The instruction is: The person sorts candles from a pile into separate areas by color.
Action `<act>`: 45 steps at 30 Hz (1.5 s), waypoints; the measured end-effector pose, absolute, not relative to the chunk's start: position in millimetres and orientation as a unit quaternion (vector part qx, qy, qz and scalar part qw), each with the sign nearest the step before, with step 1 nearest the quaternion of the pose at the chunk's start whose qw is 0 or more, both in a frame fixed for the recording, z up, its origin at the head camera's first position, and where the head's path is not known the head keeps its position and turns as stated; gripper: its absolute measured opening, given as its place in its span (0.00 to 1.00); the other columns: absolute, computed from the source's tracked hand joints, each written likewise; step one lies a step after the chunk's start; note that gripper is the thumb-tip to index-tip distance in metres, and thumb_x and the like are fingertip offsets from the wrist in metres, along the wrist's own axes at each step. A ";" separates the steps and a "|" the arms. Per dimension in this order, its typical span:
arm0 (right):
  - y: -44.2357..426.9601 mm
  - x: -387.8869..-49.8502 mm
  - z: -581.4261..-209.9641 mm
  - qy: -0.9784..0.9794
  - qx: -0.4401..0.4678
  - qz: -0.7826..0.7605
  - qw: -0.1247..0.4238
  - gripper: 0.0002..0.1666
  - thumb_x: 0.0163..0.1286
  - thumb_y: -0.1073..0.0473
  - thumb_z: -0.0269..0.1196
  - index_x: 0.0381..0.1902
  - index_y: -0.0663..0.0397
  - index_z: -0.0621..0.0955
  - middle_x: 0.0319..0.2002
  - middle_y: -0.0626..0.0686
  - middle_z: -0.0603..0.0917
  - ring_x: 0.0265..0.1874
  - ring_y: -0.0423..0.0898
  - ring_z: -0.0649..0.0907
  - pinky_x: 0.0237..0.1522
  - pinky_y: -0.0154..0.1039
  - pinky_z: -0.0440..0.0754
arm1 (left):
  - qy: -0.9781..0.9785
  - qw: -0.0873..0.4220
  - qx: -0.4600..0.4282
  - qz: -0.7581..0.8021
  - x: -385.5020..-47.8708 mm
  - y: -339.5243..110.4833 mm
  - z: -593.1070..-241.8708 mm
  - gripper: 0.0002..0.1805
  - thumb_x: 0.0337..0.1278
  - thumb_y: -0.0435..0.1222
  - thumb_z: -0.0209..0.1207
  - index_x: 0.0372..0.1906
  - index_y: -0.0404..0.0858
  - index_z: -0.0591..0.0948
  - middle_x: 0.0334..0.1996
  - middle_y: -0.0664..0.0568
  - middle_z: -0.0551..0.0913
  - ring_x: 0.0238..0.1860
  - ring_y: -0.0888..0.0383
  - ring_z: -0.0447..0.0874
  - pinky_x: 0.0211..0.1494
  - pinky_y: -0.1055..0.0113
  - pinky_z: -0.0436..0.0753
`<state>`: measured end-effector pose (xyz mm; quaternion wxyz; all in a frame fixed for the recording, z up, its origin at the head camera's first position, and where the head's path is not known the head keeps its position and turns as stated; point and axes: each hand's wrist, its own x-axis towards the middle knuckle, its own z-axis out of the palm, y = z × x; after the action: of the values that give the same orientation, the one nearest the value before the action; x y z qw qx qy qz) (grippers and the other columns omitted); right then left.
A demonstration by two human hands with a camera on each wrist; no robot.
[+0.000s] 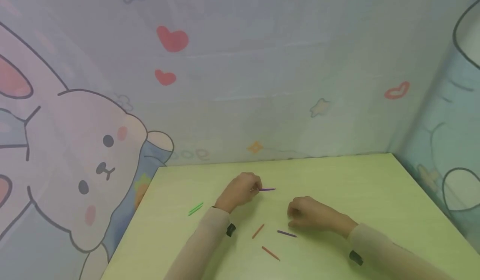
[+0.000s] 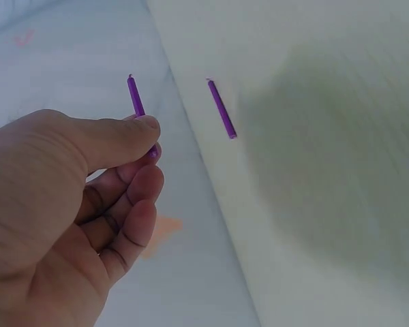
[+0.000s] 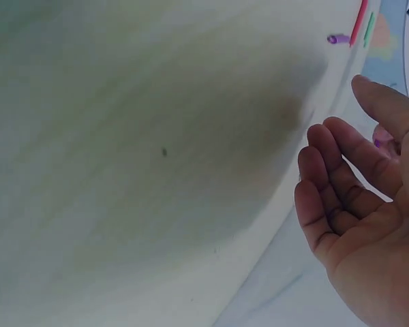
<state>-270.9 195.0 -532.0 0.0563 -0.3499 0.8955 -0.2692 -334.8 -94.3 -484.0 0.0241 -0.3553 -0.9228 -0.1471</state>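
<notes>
My left hand (image 1: 240,190) pinches a slim purple candle (image 2: 135,95) between thumb and forefinger, above the table; a small wick shows at its tip in the left wrist view. A second purple candle (image 1: 287,233) lies on the table, close to my right hand (image 1: 316,217). That right hand holds nothing, its fingers loosely bent with the thumb apart from them in the right wrist view. Two orange-red candles, one farther (image 1: 258,231) and one nearer (image 1: 271,253), lie between the forearms. To the left of my left hand are two green candles (image 1: 196,208), side by side.
The pale yellow-green table (image 1: 337,176) reaches back to a cloth wall (image 1: 240,105) printed with hearts and stars. A large printed rabbit (image 1: 93,167) covers the left side. More printed cloth (image 1: 442,146) hangs along the right edge.
</notes>
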 end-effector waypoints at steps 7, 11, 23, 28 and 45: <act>187.3 -263.2 -538.7 0.890 -0.367 -0.263 0.070 0.14 0.67 0.50 0.81 0.35 0.45 0.85 0.32 0.38 0.77 0.34 0.34 0.74 0.39 0.34 0.78 | -0.921 0.025 -0.353 -0.161 -344.2 -89.0 -496.8 0.05 0.73 0.27 0.70 0.46 0.37 0.92 0.44 0.49 0.93 0.47 0.54 0.91 0.54 0.67 0.90; 183.7 -263.4 -540.2 0.889 -0.379 -0.250 0.063 0.14 0.65 0.53 0.82 0.34 0.45 0.84 0.31 0.37 0.76 0.33 0.33 0.73 0.38 0.32 0.78 | -0.926 0.036 -0.343 -0.154 -349.8 -85.2 -503.8 0.05 0.73 0.28 0.70 0.47 0.38 0.92 0.43 0.50 0.92 0.47 0.55 0.90 0.55 0.66 0.89; 177.8 -260.2 -532.0 0.873 -0.413 -0.249 0.068 0.11 0.70 0.64 0.77 0.33 0.43 0.85 0.31 0.34 0.81 0.31 0.29 0.76 0.37 0.30 0.81 | -0.934 0.030 -0.318 -0.161 -361.0 -70.8 -514.8 0.07 0.76 0.28 0.68 0.49 0.39 0.93 0.45 0.50 0.91 0.48 0.55 0.88 0.55 0.65 0.89; 177.3 -260.1 -531.1 0.871 -0.422 -0.244 0.062 0.11 0.70 0.64 0.77 0.33 0.45 0.85 0.31 0.35 0.81 0.32 0.29 0.76 0.38 0.29 0.81 | -0.936 0.000 -0.306 -0.174 -362.1 -68.9 -521.6 0.07 0.74 0.30 0.70 0.51 0.38 0.92 0.47 0.49 0.91 0.51 0.54 0.90 0.59 0.65 0.89; 180.1 -264.9 -539.8 0.870 -0.420 -0.250 0.065 0.12 0.70 0.65 0.76 0.33 0.43 0.85 0.31 0.34 0.80 0.32 0.29 0.76 0.38 0.29 0.82 | -0.938 -0.006 -0.307 -0.163 -362.8 -67.4 -529.5 0.07 0.71 0.29 0.71 0.50 0.39 0.92 0.45 0.52 0.91 0.50 0.55 0.89 0.59 0.66 0.88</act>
<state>-264.9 180.1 -539.8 0.0652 -0.4203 0.8699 -0.2497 -362.8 -67.4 -529.5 -0.0061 -0.3069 -0.9376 -0.1634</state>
